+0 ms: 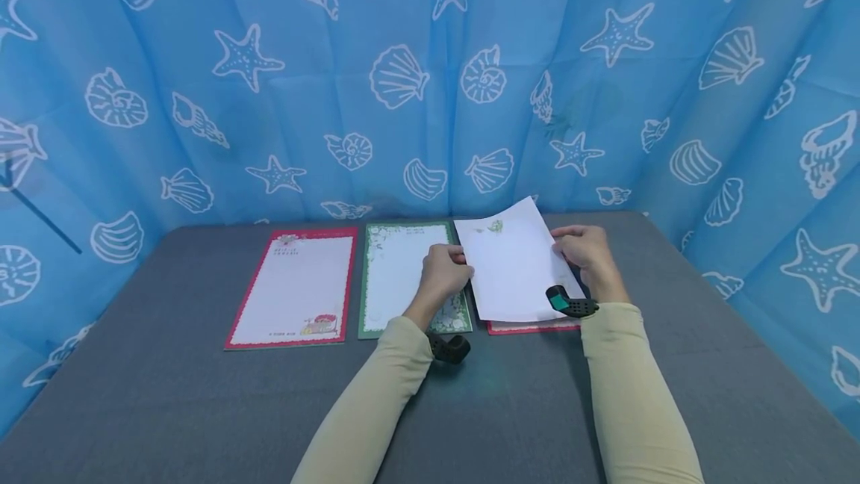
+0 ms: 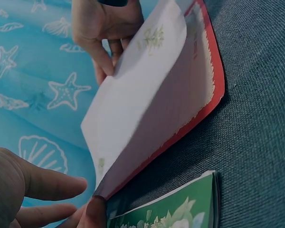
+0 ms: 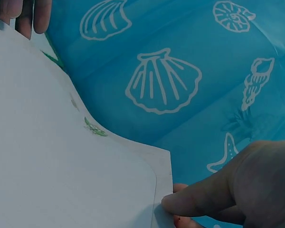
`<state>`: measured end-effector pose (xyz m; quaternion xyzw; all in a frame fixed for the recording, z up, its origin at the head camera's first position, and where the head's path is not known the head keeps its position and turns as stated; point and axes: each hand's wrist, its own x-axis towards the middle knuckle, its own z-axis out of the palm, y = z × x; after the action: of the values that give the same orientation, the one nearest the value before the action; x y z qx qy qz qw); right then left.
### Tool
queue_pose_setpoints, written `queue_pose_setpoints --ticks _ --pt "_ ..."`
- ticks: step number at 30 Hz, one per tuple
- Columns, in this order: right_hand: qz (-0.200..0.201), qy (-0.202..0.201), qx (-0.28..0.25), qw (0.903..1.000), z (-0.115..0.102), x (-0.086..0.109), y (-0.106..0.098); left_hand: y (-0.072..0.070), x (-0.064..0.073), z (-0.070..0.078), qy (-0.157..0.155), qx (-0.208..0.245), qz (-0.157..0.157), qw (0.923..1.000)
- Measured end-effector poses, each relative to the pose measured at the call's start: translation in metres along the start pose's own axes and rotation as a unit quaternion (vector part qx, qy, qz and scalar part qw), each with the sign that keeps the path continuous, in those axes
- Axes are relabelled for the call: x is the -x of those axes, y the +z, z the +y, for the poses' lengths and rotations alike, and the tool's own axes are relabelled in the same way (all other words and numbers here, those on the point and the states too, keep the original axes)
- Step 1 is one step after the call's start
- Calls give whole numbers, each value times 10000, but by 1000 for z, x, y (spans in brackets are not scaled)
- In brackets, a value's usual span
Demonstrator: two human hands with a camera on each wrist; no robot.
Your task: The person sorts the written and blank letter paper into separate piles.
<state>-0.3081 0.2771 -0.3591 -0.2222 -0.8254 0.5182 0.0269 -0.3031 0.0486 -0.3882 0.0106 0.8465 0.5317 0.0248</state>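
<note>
A white sheet of paper (image 1: 513, 264) with a small green plant print is lifted at a slant over a red-bordered sheet (image 1: 531, 327) on the right. My right hand (image 1: 587, 254) pinches its right edge between thumb (image 3: 194, 197) and fingers, as the right wrist view shows. At the opposite edge, my left hand (image 1: 443, 271) holds the paper with its fingertips; in the left wrist view a fingertip (image 2: 95, 211) lies at the paper's corner. A green-bordered sheet (image 1: 396, 275) lies partly beneath the left hand and forearm.
Further left on the grey table (image 1: 201, 409) lies another red-bordered sheet (image 1: 302, 286) with a small coloured picture in its lower corner. Behind the table's far edge hangs a blue curtain (image 1: 322, 95) printed with white shells and starfish.
</note>
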Motion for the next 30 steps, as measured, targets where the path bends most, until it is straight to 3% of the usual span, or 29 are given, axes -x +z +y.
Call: queue_pose_setpoints --ticks 13,21,30 --pt "108 397 103 9991 6 -3 1 0 5 2 220 -337 -150 9991" --pt "455 619 1030 9917 20 -21 4 -2 9 5 197 -502 -424 9976" --pt "545 472 1163 9906 11 2 6 -2 12 7 240 -506 -615 9965"
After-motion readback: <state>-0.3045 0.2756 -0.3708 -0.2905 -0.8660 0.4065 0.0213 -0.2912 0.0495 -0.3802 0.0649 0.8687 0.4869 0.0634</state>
